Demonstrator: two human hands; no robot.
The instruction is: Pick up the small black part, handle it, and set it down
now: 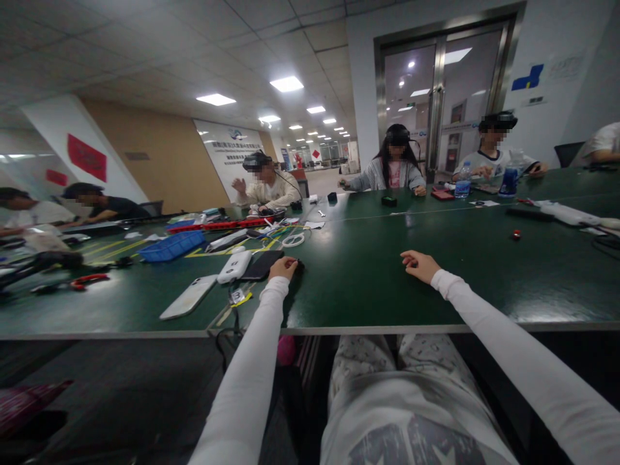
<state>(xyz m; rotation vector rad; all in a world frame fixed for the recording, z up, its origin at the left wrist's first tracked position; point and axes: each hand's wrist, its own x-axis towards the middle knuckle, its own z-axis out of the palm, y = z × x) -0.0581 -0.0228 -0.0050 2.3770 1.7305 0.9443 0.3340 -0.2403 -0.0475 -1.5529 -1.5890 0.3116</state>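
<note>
My left hand [283, 267] rests near the table's front edge, its fingers pinched at a small black object [300, 265] whose kind I cannot make out. Just left of it lie a flat black case [261, 265], a white rounded device [235, 266] and a white smartphone [190, 298]. My right hand [420, 266] hovers over or rests on the green tabletop [356, 278], fingers loosely bent and apart, with nothing in them. Both wrists are covered by long white sleeves.
Further left are a blue basket [172, 247], a red strip [217, 224], cables and orange-handled pliers [90, 280]. A small red object [516, 235] lies to the right. Bottles [508, 179] stand across the table, where several people with headsets sit.
</note>
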